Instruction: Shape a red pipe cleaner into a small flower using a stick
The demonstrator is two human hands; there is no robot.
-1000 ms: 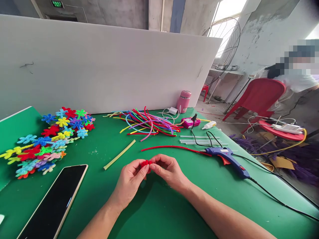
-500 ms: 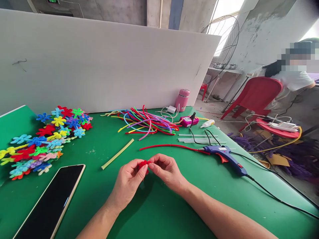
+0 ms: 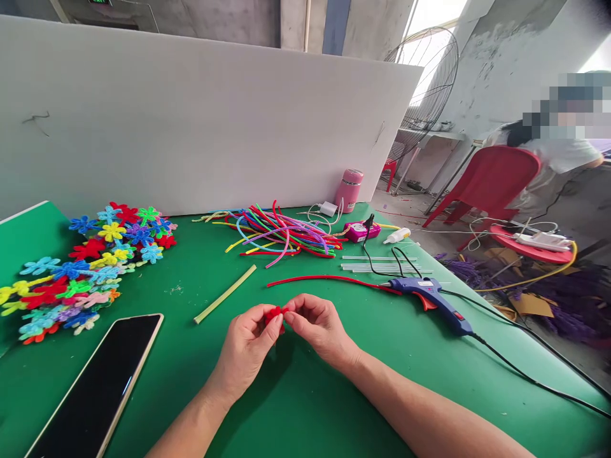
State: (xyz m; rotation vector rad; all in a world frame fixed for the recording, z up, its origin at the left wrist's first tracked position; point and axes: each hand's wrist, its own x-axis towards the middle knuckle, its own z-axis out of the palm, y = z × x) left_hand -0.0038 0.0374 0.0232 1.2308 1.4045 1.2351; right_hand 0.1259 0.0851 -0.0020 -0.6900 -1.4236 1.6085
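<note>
A small red bent pipe cleaner (image 3: pixel 273 313) is pinched between the thumb and fingers of my left hand (image 3: pixel 251 343). My right hand (image 3: pixel 317 327) meets it from the right, thumb and fingertips closed on its edge. My fingers hide most of its shape. Just beyond my hands, a straight red pipe cleaner (image 3: pixel 317 278) lies with its right end by the nozzle of a blue glue gun (image 3: pixel 432 294). To the left rests a pale yellow strip (image 3: pixel 225 295).
Fuzzy flowers (image 3: pixel 90 270) in many colours are heaped at the left, behind a phone (image 3: pixel 95 388). Loose pipe cleaners (image 3: pixel 286 232) lie farther back, near a pink bottle (image 3: pixel 351 189). Clear glue sticks (image 3: pixel 377 268) and black cords are at the right. A person sits on a red chair (image 3: pixel 501 178).
Almost nothing differs. Both hands keep their pinch on the red pipe cleaner in the same place, and the view has shifted very slightly.
</note>
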